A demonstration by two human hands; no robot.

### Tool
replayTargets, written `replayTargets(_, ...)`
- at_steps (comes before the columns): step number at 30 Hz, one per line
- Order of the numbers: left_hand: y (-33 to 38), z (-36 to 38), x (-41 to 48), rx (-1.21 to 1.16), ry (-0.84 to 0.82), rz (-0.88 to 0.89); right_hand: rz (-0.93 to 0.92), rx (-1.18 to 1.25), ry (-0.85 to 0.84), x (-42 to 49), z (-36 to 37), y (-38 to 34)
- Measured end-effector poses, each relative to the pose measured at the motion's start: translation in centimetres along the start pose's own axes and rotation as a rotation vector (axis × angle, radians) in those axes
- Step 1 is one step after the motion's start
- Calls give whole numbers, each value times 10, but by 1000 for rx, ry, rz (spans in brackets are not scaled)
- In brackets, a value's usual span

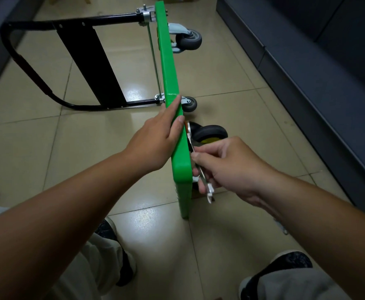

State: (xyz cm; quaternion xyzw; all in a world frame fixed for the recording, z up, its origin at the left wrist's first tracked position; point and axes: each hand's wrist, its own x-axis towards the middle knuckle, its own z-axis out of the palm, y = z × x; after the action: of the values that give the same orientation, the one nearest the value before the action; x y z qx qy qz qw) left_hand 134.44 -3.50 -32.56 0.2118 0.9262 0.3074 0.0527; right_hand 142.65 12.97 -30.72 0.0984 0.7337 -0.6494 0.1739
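Against the underside of the green platform [169,68], which stands on its long edge on the tiled floor [231,68], a silver wrench [205,184] is laid up to the mounting of the near wheel [212,132]. The right hand [228,167] holds it, fingers curled round the shank, thumb and forefinger pinching it. The left hand [157,137] steadies the top edge, fingers straight and pressed together along it.

The wrench's working end is hidden behind the platform, so I cannot tell how far the fastener has turned. The wheel sits on its mount, so the job looks to be mid-way. Two grey casters [189,41] at the far end are fitted. The black handle [47,61] lies folded out to the left, and a dark cabinet [307,61] runs along the right.
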Motion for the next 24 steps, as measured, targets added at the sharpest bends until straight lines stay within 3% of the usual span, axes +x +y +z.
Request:
replayTargets(15, -4, 1, 1, -21, -11, 5, -507, -523, 253, 35, 9, 95)
replayTargets(22, -2, 0, 3, -19, -27, -8, -304, -741, 110, 9, -3, 79)
replayTargets(24, -1, 0, 3, -22, -34, -9, -144, -714, 102, -8, -20, 62)
